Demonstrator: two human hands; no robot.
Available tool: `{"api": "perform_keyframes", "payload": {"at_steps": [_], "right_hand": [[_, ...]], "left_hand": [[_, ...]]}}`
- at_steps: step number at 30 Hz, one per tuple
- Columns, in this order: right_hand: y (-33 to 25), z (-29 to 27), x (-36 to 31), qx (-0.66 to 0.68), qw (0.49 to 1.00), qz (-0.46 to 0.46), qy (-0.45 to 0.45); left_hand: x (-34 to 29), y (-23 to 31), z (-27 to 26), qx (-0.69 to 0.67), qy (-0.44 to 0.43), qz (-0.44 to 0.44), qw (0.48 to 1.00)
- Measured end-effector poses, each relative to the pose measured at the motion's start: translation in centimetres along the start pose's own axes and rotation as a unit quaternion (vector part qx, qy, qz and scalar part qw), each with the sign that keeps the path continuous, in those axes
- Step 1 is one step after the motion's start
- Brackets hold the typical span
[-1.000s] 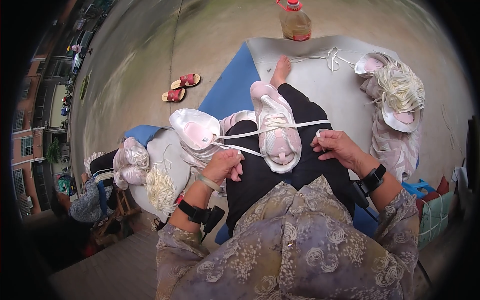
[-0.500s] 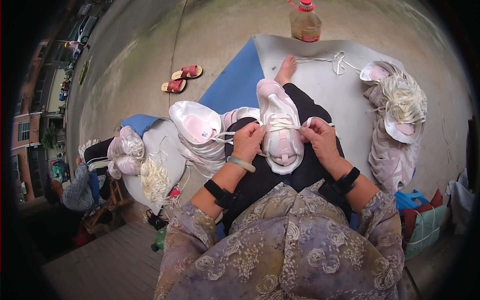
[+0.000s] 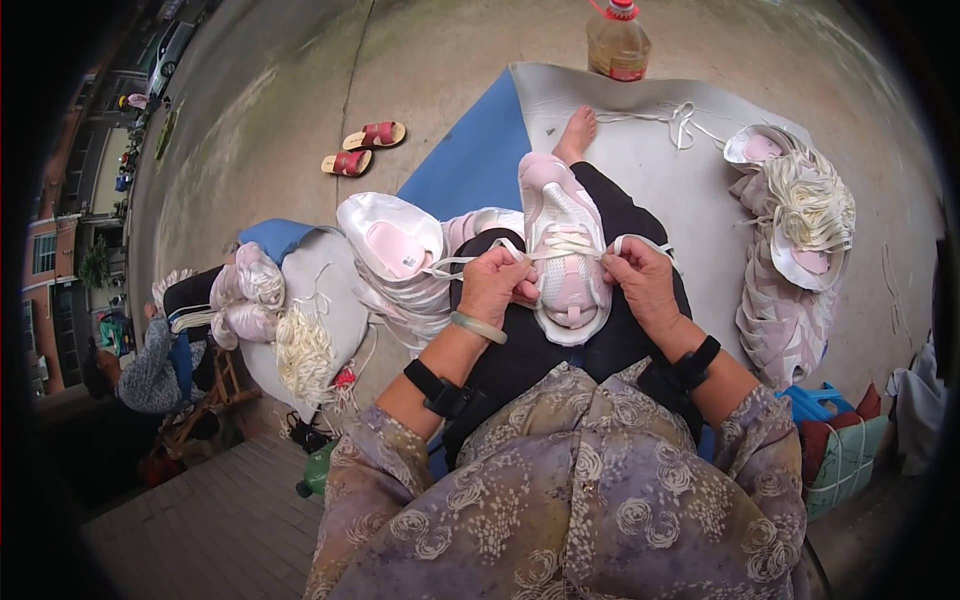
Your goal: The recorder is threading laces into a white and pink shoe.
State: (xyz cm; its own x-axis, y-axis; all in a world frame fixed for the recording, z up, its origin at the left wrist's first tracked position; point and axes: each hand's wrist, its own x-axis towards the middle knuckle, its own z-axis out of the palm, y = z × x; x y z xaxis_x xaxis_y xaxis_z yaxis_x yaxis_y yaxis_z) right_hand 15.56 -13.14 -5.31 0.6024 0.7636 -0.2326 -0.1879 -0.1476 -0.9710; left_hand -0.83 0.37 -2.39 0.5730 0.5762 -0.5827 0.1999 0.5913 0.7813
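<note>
A pink and white shoe upper (image 3: 572, 292) lies across my lap, its toe pointing away from me and its tongue end toward me. White lacing crosses its front in several rows. My left hand (image 3: 492, 287) is closed in a pinch on one end of the shoelace (image 3: 566, 243), at the upper's left side. On the opposite side, my right hand (image 3: 642, 282) pinches the other end. Between the two hands the lace runs across the upper, with loose lengths trailing outward past both hands.
Stacked shoe uppers (image 3: 392, 245) stand close on my left. Another stack (image 3: 788, 325), topped by a bundle of white laces (image 3: 815, 205), lies at right on the grey sheet (image 3: 690, 190). Red sandals (image 3: 362, 149), a jug (image 3: 617, 45) and a seated person (image 3: 155, 365) are farther off.
My left hand has turned slightly, its lower fingers now showing curled beside the upper. The right hand keeps its pinch almost unmoved. The whole view has shifted a little.
</note>
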Motion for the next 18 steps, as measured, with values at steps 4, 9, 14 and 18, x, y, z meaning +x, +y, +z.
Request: {"api": "perform_keyframes", "payload": {"at_steps": [4,9,14,18], "right_hand": [[-0.8,0.3,0.4,-0.270,0.950,-0.159,-0.012],[-0.2,0.8,1.2,-0.361,0.857,-0.365,-0.039],[-0.1,0.5,0.8,-0.360,0.895,-0.264,-0.014],[-2.6,0.0,-0.3,-0.399,0.912,-0.080,-0.053]], "left_hand": [[0.5,-0.3,-0.7,0.133,0.017,0.016,0.991],[0.8,-1.1,-0.5,0.182,0.015,0.094,0.979],[1.4,-1.7,-0.2,0.130,0.042,0.095,0.986],[2.3,-2.2,-0.4,0.220,0.077,0.154,0.960]]}}
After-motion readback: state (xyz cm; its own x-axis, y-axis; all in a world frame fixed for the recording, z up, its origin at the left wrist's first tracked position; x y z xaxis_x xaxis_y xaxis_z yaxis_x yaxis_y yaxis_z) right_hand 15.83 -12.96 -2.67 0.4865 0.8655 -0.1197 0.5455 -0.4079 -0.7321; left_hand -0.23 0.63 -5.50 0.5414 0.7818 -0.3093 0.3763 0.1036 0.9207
